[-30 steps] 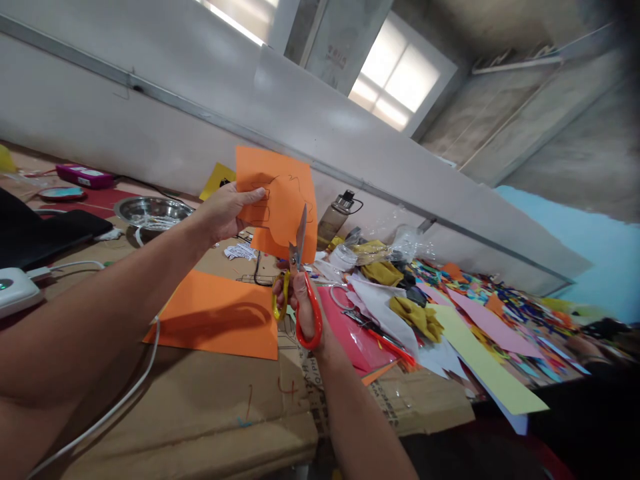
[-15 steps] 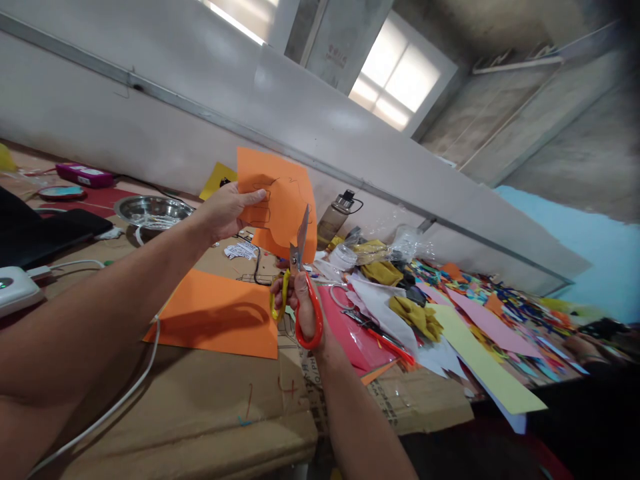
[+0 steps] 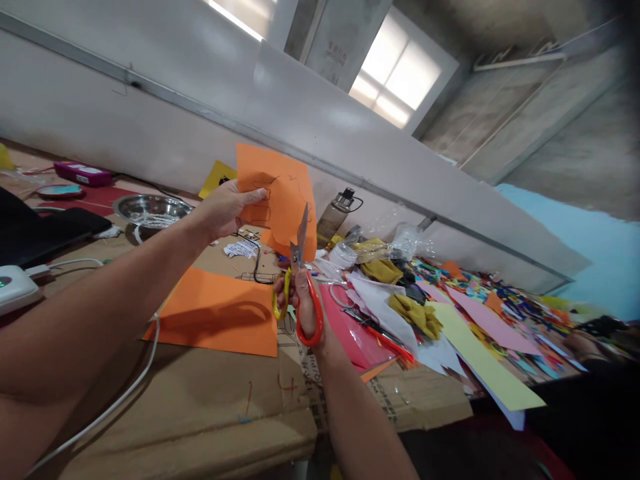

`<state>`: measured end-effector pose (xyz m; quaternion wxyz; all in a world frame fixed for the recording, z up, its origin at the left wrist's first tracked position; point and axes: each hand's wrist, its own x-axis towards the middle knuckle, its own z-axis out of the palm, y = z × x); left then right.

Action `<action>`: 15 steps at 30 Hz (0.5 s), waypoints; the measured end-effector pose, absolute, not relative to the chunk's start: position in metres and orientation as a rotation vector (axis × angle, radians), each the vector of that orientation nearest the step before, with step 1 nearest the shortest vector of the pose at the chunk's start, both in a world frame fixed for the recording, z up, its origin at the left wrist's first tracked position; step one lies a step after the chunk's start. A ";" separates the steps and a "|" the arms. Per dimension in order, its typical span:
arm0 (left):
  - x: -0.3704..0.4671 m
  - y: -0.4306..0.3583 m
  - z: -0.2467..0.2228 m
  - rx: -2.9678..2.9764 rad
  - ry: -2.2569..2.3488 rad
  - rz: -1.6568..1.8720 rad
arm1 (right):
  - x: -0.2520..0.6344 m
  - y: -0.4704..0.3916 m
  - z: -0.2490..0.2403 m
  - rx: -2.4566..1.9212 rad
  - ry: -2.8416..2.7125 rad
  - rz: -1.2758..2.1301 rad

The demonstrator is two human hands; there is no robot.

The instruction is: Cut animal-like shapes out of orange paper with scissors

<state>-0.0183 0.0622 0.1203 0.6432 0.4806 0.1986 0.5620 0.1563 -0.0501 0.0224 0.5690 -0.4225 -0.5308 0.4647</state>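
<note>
Raised above the table, an orange sheet of paper with a pencilled outline is pinched at its left edge by my left hand, thumb on the front. My right hand grips scissors with one red and one yellow handle. The blades point up at the lower right of the sheet, one blade showing in front of the paper; the other is mostly hidden. Below, another orange sheet lies flat on the cardboard, with a shadow across it.
A metal bowl stands at left, near a white cable. Behind the sheet is a dark bottle. Crumpled cloth, plastic, a red folder and coloured paper strips crowd the right side, where another person's hand shows.
Very little differs. The orange sheet has shifted slightly upward, and the scissors stay at its lower right part with both hands keeping their holds.
</note>
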 end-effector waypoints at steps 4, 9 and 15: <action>-0.018 0.066 0.119 1.119 0.436 1.297 | 0.155 -0.051 0.026 -1.027 -1.253 1.082; -0.021 0.069 0.118 1.169 0.419 1.303 | 0.154 -0.054 0.032 -1.048 -1.268 1.118; -0.026 0.073 0.117 1.214 0.403 1.321 | 0.154 -0.056 0.034 -1.049 -1.255 1.169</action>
